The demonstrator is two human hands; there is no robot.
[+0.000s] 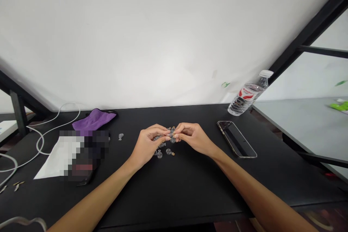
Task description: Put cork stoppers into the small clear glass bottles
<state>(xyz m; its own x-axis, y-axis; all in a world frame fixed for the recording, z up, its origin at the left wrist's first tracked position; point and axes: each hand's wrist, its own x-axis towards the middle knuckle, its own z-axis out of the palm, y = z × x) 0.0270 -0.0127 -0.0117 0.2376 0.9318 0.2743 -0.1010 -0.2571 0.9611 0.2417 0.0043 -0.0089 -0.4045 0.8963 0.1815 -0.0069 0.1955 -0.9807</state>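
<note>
Over at the black bench (174, 188), the left hand (149, 145) and right hand (192, 138) come together fingertip to fingertip, pinching a tiny glass bottle (170, 135), with more corked mini bottles (169, 152) scattered just below and a smartphone (236, 139) off to the right!

1. The bare left forearm (100, 197) and right forearm (258, 192) reach in from the bottom corners, angling toward the middle.
2. The left hand (148, 145) is turned inward, its fingers (159, 130) curled into a pinch.
3. The right hand (193, 138) mirrors it, fingertips pinched and almost touching the left fingers.
4. Both wrists bend gently.
</note>
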